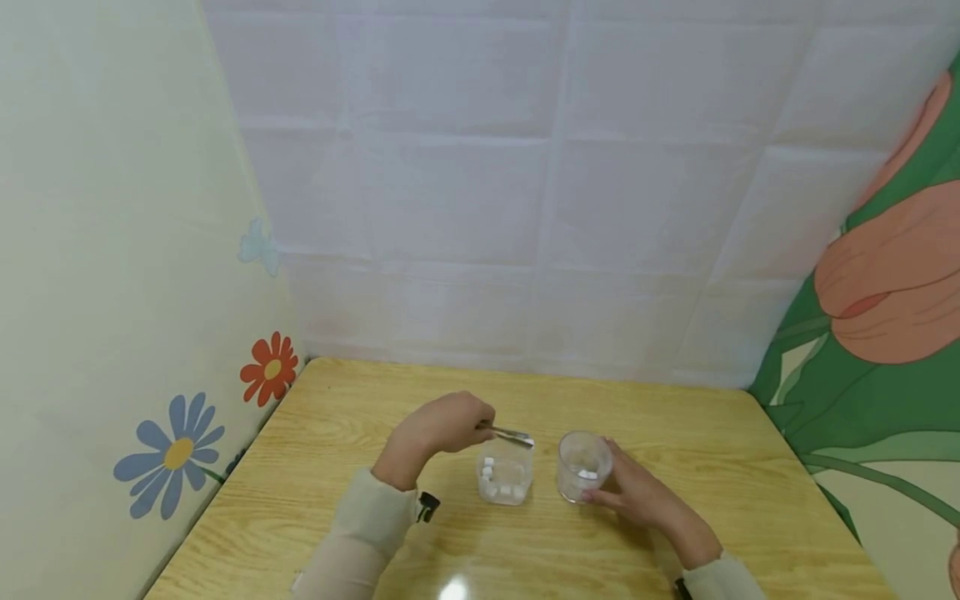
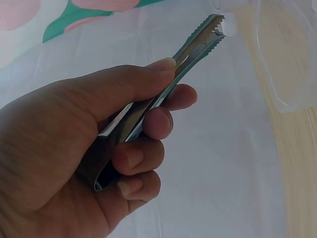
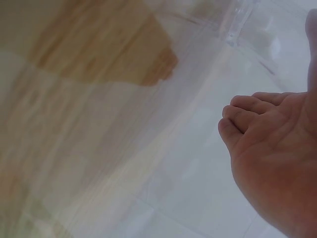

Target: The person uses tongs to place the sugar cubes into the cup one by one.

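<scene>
1. Over the far right edge of the clear plastic tub [image 1: 510,473], I have a small white cube [image 1: 530,442] at the tips of my metal tongs [image 2: 198,45]. The bite looks shallow, so I should squeeze lightly and evenly – too slack and the cube could drop, too hard and it might pop out.
2. The clear cup [image 1: 573,457] just right of the tub calls for a steadying touch only, I judge, without tipping it.
3. My left grip [image 1: 450,421] is wrapped round the tongs: thumb along one arm, fingertips against the other, the serrated tips only slightly parted.
4. My right grip [image 1: 637,492] is spread about as wide as the cup and clasps it, thumb on the near side, fingers round the far side.
5. More white cubes [image 1: 488,472] lie in the tub, along its left and near walls; a white piece [image 1: 588,474] sits low in the cup. Both vessels appear to rest on the wood-grained counter [image 1: 675,417].
</scene>
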